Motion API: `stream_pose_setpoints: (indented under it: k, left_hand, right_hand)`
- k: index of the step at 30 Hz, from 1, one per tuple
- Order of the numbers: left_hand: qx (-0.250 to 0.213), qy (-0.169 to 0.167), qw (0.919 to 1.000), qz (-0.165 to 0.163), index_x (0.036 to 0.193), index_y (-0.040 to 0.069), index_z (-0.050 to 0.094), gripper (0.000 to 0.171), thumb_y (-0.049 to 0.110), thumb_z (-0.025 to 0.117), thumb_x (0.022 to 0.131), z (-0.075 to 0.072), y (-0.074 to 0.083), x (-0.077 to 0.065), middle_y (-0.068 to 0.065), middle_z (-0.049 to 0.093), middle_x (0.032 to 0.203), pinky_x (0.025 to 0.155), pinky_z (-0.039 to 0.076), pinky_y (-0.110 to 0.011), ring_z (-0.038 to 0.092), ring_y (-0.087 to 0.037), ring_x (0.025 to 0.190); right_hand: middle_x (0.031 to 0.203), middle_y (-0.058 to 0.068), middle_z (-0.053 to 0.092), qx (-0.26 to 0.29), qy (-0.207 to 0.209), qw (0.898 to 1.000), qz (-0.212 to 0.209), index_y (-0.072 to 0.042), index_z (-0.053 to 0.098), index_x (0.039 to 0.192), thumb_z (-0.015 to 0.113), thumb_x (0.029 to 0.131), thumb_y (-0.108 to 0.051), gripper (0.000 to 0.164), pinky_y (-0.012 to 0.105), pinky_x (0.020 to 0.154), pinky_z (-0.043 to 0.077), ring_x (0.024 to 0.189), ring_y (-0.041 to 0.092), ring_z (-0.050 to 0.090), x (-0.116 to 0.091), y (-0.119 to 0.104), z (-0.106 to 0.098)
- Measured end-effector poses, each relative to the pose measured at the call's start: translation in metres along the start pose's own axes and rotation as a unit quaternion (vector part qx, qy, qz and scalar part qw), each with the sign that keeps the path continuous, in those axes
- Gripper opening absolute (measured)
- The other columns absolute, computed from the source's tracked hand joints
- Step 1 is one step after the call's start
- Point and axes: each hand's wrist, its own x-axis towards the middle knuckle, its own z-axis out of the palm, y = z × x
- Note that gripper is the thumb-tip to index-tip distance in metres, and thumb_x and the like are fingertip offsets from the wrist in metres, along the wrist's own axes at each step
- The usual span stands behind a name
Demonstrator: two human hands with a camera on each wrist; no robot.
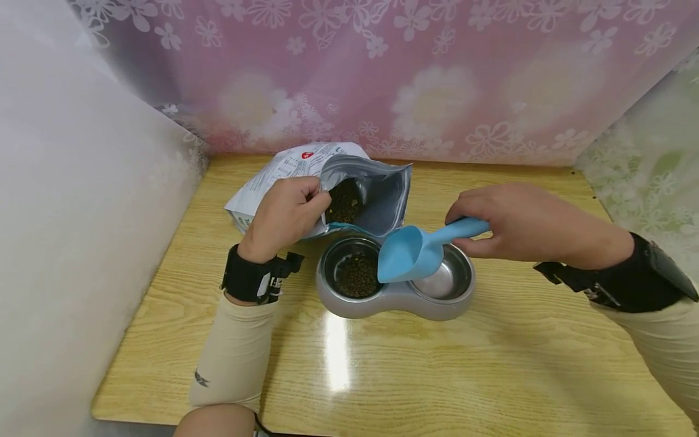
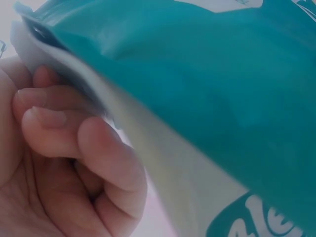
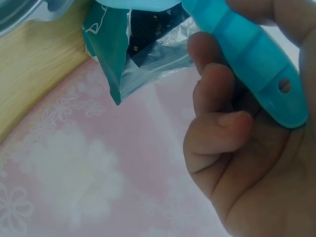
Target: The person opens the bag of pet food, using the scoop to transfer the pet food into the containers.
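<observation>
My left hand (image 1: 286, 212) grips the edge of an open pet food bag (image 1: 289, 164), its fingers curled at the rim in the left wrist view. The bag lies on its side, white and teal outside with a silver lining, and brown kibble (image 1: 343, 203) shows in its mouth. In my right hand (image 1: 524, 221) is the handle of a light blue scoop (image 1: 404, 255); no kibble shows in its visible inside. The scoop overlaps the middle of a grey double pet bowl (image 1: 395, 301). Kibble (image 1: 357, 276) lies in the left bowl, and bare metal shows in the partly hidden right one.
A wooden table (image 1: 437, 376) carries the bowl and bag. Behind it rises a pink flowered covering (image 1: 349, 91), with a white wall (image 1: 82, 212) on the left and a pale floral covering (image 1: 650, 164) on the right. Both wrists wear black straps (image 1: 248, 276).
</observation>
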Motion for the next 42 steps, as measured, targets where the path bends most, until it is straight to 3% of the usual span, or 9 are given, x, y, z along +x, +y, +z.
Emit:
stream_pose_setpoints:
  k: [5,14,22,27,35,38,42]
  left_hand:
    - [0.000,-0.001,1.0000,0.000,0.063,0.014,0.042,0.036,0.015,0.054,0.097,0.000,0.000,0.000,-0.001,0.035,0.054,0.047,0.023,-0.030,0.035,-0.020,0.046]
    - [0.001,-0.003,1.0000,-0.001,0.064,0.014,0.043,0.036,0.016,0.054,0.098,0.000,0.001,0.001,-0.001,0.035,0.055,0.048,0.024,-0.031,0.035,-0.019,0.047]
    - [-0.003,-0.005,1.0000,-0.007,0.064,0.014,0.042,0.036,0.016,0.054,0.098,0.001,0.001,0.002,-0.001,0.034,0.055,0.048,0.024,-0.031,0.036,-0.020,0.047]
    - [-0.004,-0.005,0.9999,-0.010,0.064,0.014,0.042,0.036,0.015,0.053,0.098,0.001,0.001,0.001,-0.001,0.034,0.055,0.047,0.024,-0.031,0.036,-0.020,0.046]
    - [-0.006,-0.003,1.0000,-0.007,0.063,0.013,0.042,0.037,0.015,0.054,0.098,0.001,0.000,0.002,-0.001,0.033,0.055,0.047,0.023,-0.030,0.034,-0.021,0.046]
    - [-0.008,-0.006,0.9999,-0.004,0.063,0.013,0.042,0.037,0.015,0.054,0.098,0.001,-0.001,0.002,-0.001,0.033,0.055,0.047,0.022,-0.030,0.034,-0.020,0.045]
    - [-0.011,-0.006,0.9999,-0.002,0.062,0.013,0.042,0.038,0.015,0.054,0.098,0.003,-0.001,0.002,0.000,0.032,0.055,0.047,0.023,-0.030,0.034,-0.019,0.045]
  right_hand:
    - [0.086,-0.022,0.056,0.017,0.016,1.000,0.003,-0.028,0.071,0.103,0.085,0.083,-0.023,0.025,0.027,0.064,0.043,0.070,0.001,0.048,-0.008,0.001,-0.007]
    - [0.088,-0.020,0.060,0.072,0.104,0.992,-0.010,-0.028,0.073,0.104,0.090,0.072,-0.004,0.044,0.021,0.057,0.037,0.066,0.001,0.047,-0.035,0.016,-0.018]
    - [0.087,-0.018,0.062,0.114,0.135,0.984,-0.025,-0.025,0.074,0.110,0.088,0.072,0.004,0.049,0.018,0.055,0.036,0.056,0.000,0.042,-0.050,0.031,-0.015]
    - [0.087,-0.014,0.062,0.128,0.169,0.977,-0.003,-0.018,0.074,0.110,0.085,0.076,0.005,0.043,0.021,0.055,0.035,0.057,0.003,0.042,-0.051,0.037,-0.009]
    - [0.084,-0.010,0.061,0.134,0.232,0.962,0.053,-0.015,0.076,0.112,0.084,0.079,0.001,0.037,0.021,0.060,0.036,0.064,0.004,0.046,-0.034,0.032,0.011]
    - [0.084,-0.010,0.059,0.129,0.223,0.963,0.077,-0.018,0.074,0.114,0.084,0.082,-0.006,0.035,0.022,0.062,0.035,0.066,0.007,0.046,-0.023,0.025,0.021]
    - [0.082,-0.007,0.059,0.083,0.224,0.968,0.079,-0.015,0.073,0.113,0.082,0.085,-0.014,0.029,0.026,0.063,0.036,0.067,0.009,0.046,-0.005,0.017,0.034]
